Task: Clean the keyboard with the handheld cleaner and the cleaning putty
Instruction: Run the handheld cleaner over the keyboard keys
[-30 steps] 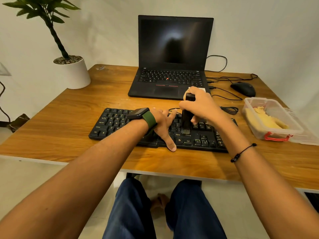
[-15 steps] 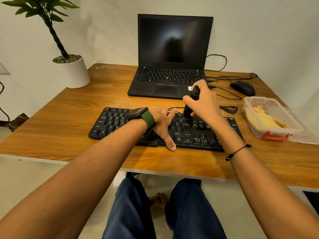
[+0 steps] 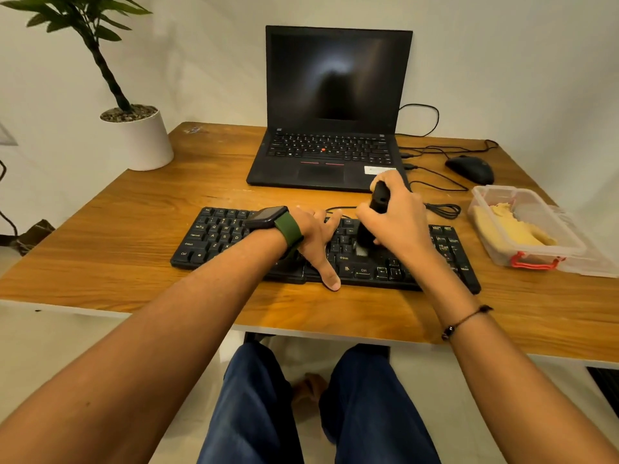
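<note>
— Wooden desk [image 3: 134, 236] against a pale wall, right? What's lying on it?

— Yes. A black keyboard [image 3: 214, 236] lies along the near edge. Behind it stands an open laptop [image 3: 335, 95] with a dark screen, and at the back left a plant in a white pot [image 3: 140, 142].

— Where are the hands?

— Both over the keyboard. The left hand [image 3: 315, 239], with a watch on a green strap [image 3: 288, 229] at the wrist, lies flat on the middle of the keys. Its fingers are spread and straight, and the thumb reaches down over the front edge onto the desk.

— And the right hand?

— The right hand [image 3: 398, 219] has its fingers wrapped around a black handheld cleaner [image 3: 378, 199]. It is nearly upright, leaning a little away from the person, and its lower end with the light tip is down on the keys just right of the left hand.

— Any putty?

— A yellow lump of putty [image 3: 512, 226] sits in an open clear plastic box [image 3: 495, 195] with a red clasp, at the right end of the keyboard, apart from both hands.

— Anything else on that side?

— A black mouse [image 3: 469, 169] behind the box, and thin black cables [image 3: 442, 209] running across the desk beside the laptop.
</note>
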